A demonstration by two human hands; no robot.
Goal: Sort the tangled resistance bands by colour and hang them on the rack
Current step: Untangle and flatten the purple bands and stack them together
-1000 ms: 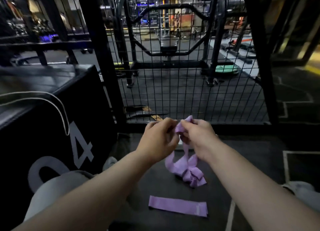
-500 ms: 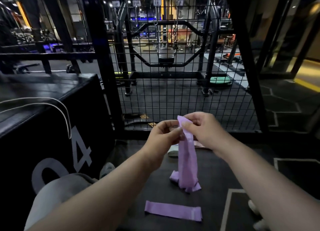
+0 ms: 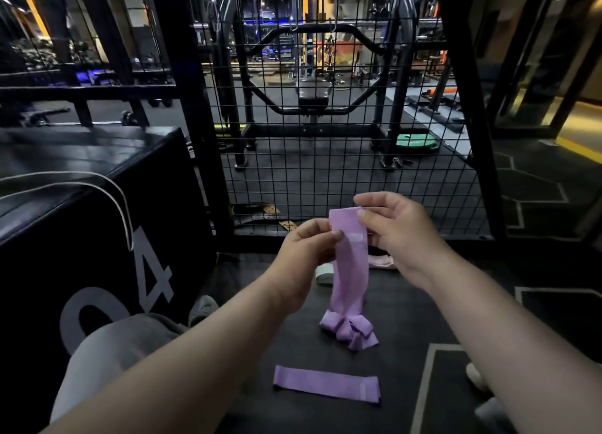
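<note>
Head view: the left hand (image 3: 306,248) pinches the left edge of a purple band (image 3: 350,270) near its top, and the right hand (image 3: 394,231) pinches the top right corner, so both grip the same band. It hangs straight down between them to a knot (image 3: 348,331) of purple loops at the floor (image 3: 247,306); whether the knot rests on the floor or hangs just clear I cannot tell. A flat band (image 3: 325,383), also purple, lies nearer the person. A pink band (image 3: 379,261) and a pale band (image 3: 324,275) lie beyond, near the foot of the mesh (image 3: 325,160).

The step looks like freeing this band from the knot. Pulling hard would likely tighten it. Better to keep one hand high for light tension, bring the other down to the knot and work the loops open. Once free, it belongs with the flat band.
</note>
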